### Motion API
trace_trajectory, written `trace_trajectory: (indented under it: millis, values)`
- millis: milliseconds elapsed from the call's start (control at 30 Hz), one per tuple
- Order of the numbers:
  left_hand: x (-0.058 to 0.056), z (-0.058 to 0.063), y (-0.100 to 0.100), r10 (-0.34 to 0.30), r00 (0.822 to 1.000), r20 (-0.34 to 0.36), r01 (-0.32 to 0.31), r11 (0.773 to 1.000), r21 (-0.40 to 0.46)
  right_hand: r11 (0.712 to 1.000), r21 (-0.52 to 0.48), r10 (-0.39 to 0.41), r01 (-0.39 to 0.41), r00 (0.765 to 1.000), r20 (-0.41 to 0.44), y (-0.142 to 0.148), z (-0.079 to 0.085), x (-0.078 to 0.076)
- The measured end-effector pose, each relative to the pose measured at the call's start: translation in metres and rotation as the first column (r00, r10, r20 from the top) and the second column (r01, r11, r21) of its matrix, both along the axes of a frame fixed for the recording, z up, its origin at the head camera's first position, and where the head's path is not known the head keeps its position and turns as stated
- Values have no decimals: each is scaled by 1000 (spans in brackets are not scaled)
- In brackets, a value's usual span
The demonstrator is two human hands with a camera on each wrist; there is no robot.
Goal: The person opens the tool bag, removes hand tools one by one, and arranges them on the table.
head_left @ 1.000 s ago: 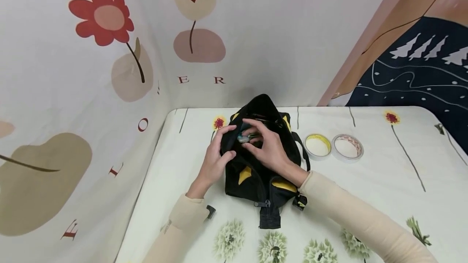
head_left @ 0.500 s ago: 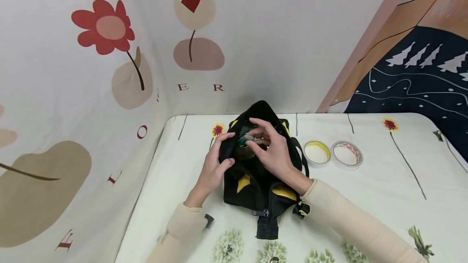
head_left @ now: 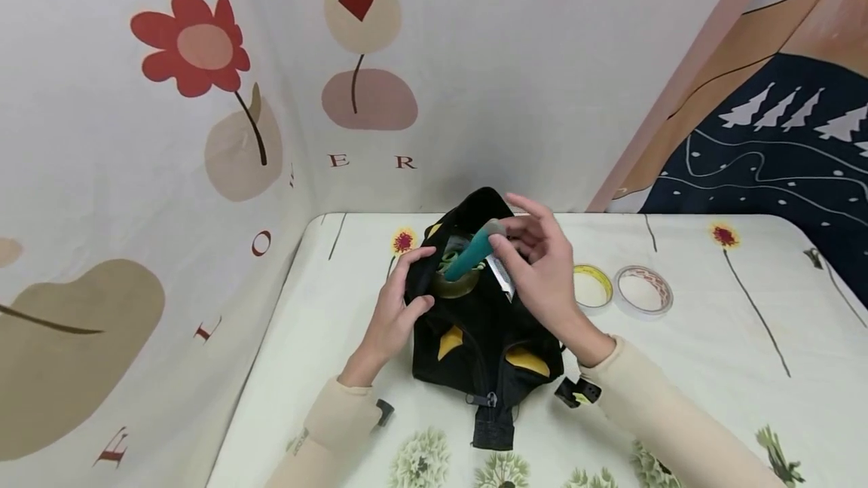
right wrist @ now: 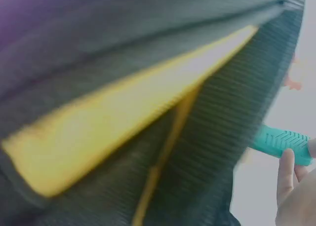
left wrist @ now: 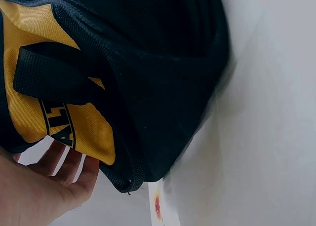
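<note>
A black bag (head_left: 450, 364) with yellow patches stands unzipped on the table in the head view. My left hand (head_left: 389, 315) holds the left rim of its opening; the left wrist view shows its fingers against the yellow side panel (left wrist: 94, 132). My right hand (head_left: 542, 266) pinches the grey end of a long teal plastic handle (head_left: 471, 253) over the opening. Its lower end is still inside the bag. Ridges on the teal handle show in the right wrist view. Inside lie a brownish tape roll (head_left: 456, 288), green items (head_left: 447, 254) and a silvery packet (head_left: 500, 277).
Two tape rolls, one yellow inside (head_left: 593, 286) and one white (head_left: 644, 290), lie right of the bag. A black buckle (head_left: 578, 392) hangs by its front right corner. A fabric wall (head_left: 475, 149) rises behind the table (head_left: 705, 337).
My right hand has moved up and to the right, drawing the teal handle partly out of the bag. More of the contents shows. My left hand keeps its hold on the rim.
</note>
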State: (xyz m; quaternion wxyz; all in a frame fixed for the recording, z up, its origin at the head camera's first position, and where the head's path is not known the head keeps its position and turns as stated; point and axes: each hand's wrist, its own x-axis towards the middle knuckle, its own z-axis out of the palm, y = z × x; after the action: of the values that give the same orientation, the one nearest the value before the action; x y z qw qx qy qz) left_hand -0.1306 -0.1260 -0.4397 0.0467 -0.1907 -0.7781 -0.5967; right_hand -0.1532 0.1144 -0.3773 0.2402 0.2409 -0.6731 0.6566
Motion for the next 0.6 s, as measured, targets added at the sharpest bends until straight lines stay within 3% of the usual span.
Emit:
trace_trajectory:
  millis: [267,600]
  values:
    - [-1,-1,0,4,1000,-7,-4,1000,5,989,-144,-42,36,998,-38,24,16,-1]
    - [-2,0,2,10,1000,9,-10,1000,9,931,-337,-144,137,990,5,61,25,-1]
